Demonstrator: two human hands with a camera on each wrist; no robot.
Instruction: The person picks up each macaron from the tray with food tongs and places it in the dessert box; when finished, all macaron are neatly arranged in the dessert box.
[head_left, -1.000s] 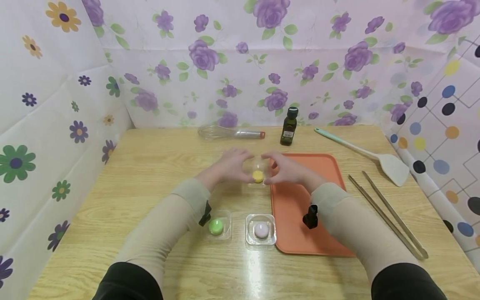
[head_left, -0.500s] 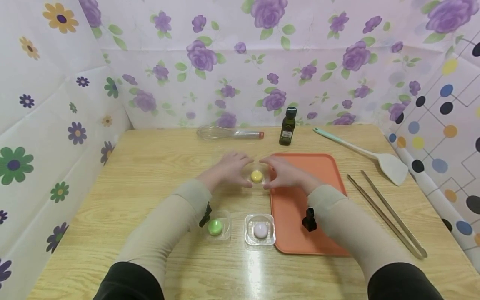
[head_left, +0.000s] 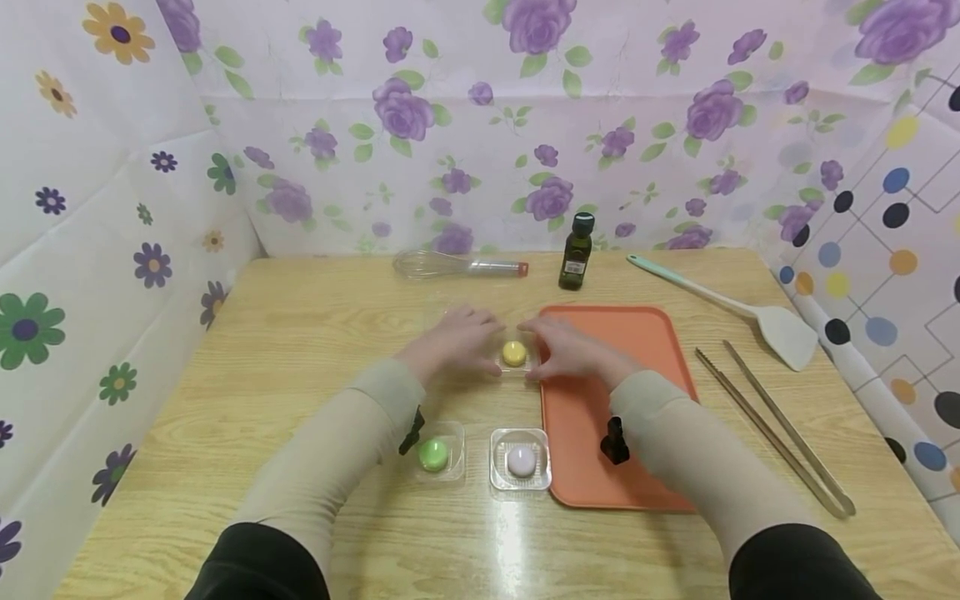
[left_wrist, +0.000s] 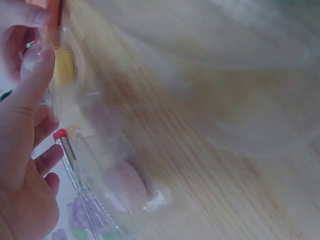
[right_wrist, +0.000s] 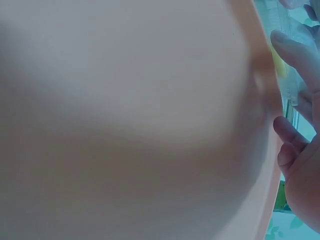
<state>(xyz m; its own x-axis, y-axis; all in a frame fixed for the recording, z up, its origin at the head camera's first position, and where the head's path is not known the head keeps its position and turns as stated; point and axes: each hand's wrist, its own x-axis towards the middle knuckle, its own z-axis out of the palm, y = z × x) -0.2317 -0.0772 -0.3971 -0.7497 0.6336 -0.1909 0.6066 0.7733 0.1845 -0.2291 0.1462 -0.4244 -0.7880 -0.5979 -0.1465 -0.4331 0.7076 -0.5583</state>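
Note:
My left hand (head_left: 456, 340) and right hand (head_left: 572, 348) curve round opposite sides of a clear plastic box (head_left: 516, 367) with a yellow macaron (head_left: 513, 353) in it. In the left wrist view both thumbs lie at the box's upper edge, beside the yellow macaron (left_wrist: 64, 66). Fingers of my right hand (right_wrist: 305, 135) show past the tray's rim in the right wrist view. A second clear box with a pink macaron (left_wrist: 125, 185) stands near my left hand; the hand hides it in the head view.
Nearer the body sit a green macaron (head_left: 432, 455) and a lavender macaron (head_left: 521, 461), each in a clear box. An orange tray (head_left: 600, 454) lies under my right forearm. Around it are a whisk (head_left: 459, 265), dark bottle (head_left: 575, 254), white spatula (head_left: 783, 333) and metal tongs (head_left: 757, 419).
Both hands stay round the box, with their fingers lowering slightly about it. The yellow macaron, hazy under glare earlier, shows more clearly now.

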